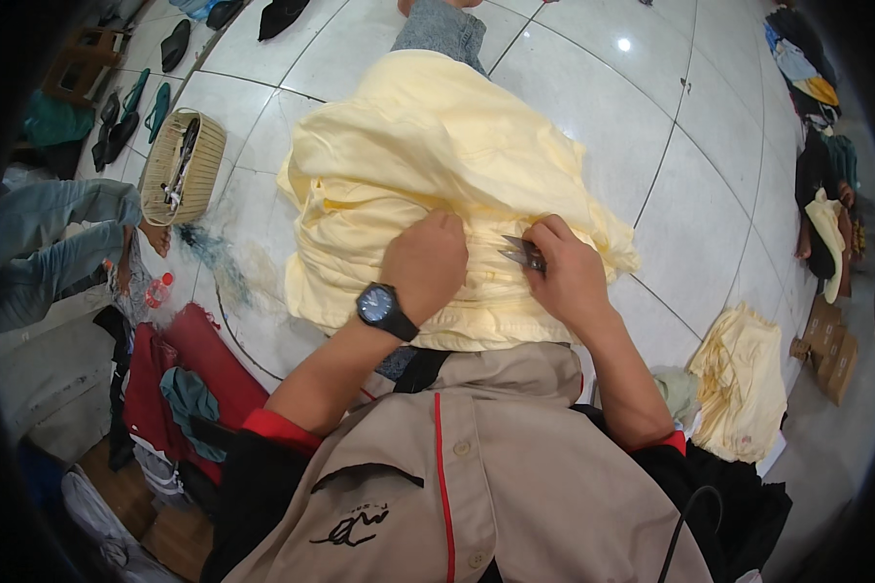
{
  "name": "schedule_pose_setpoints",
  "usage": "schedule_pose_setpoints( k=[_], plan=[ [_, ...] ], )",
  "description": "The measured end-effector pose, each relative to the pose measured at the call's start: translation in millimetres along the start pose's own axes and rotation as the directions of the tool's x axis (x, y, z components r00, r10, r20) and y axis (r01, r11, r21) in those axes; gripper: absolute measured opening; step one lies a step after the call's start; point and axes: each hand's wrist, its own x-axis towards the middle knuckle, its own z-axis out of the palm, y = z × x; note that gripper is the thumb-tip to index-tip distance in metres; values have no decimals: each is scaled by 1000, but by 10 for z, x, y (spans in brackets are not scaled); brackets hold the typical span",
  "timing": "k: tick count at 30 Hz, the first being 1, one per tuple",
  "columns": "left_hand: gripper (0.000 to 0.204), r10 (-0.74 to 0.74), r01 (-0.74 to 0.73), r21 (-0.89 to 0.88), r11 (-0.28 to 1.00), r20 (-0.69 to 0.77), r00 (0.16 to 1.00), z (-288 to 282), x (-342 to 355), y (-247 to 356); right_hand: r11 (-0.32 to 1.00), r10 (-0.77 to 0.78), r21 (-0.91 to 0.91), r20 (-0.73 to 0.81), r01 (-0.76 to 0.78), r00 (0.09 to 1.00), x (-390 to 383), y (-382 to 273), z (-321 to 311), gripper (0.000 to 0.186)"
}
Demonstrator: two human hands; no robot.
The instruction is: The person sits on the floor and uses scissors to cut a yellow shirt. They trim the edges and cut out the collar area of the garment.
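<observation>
Pale yellow cloth lies bunched and folded across my lap and outstretched leg. My left hand, with a black watch on its wrist, is closed on a fold of this cloth near its middle. In my right hand is a small pair of thread snips, its metal blades parted and pointing left over the cloth. A short gap of gathered fabric separates the two hands. The fingertips of my left hand are partly hidden by the hand itself.
A woven basket holding dark items stands at the left on the white tiles. Another person's legs are beside it. Near them are a clear bottle and red cloth. More yellow cloth is piled at the right, near a cardboard box.
</observation>
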Motion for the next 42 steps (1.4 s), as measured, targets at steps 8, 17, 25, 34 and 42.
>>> schedule_pose_setpoints(
  k=[8,17,25,34,42],
  plan=[
    [17,-175,216,-467,858,131,976,-248,33,-204,964,149,242,-155,-108,977,-34,-343,-124,28],
    [17,-166,233,-534,813,171,971,-255,3,-264,984,-157,-104,-110,146,981,5,-578,50,15],
    [16,-132,163,-492,855,98,986,-235,-7,-242,946,-239,-246,-89,211,967,34,-609,155,12],
    [15,-220,281,-540,793,176,960,-229,5,-258,967,-205,-161,-47,196,978,45,-608,146,12],
    [7,-223,52,-664,746,-175,959,-380,-220,-231,981,-113,127,-227,145,967,19,-455,131,33]
  ],
)
